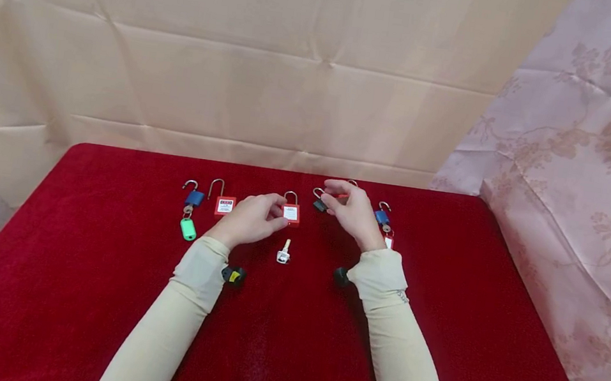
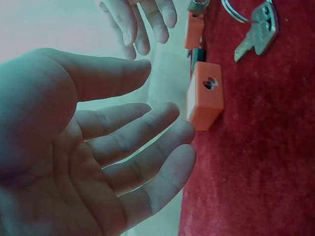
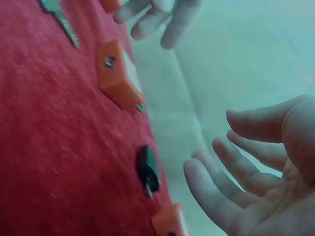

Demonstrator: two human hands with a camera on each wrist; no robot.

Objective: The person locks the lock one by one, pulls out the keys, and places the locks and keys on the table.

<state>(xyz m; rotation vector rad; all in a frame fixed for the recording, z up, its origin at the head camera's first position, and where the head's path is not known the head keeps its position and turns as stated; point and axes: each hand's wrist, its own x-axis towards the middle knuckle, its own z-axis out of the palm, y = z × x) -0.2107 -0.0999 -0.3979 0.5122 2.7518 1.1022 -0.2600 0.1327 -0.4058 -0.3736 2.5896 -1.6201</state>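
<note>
My left hand (image 1: 253, 219) hovers beside the middle red padlock (image 1: 291, 216), its fingers spread and loosely bent with nothing in them. In the left wrist view that padlock's keyhole faces the camera, just past the fingertips (image 2: 184, 157). A silver key (image 1: 283, 254) on a ring lies on the cloth in front of this padlock. Over the right side, my right hand (image 1: 357, 216) is held above the cloth, palm empty and fingers relaxed. A small black padlock (image 1: 319, 205) lies near its fingertips. Another red padlock (image 3: 167, 221) is partly hidden behind this hand in the head view.
On the left lie a blue padlock (image 1: 194, 199) with its key and green tag (image 1: 188, 229), and a red padlock (image 1: 225, 206) with a raised shackle. A second blue padlock (image 1: 382, 217) with a tagged key lies at right. Red cloth (image 1: 66, 288) covers the table.
</note>
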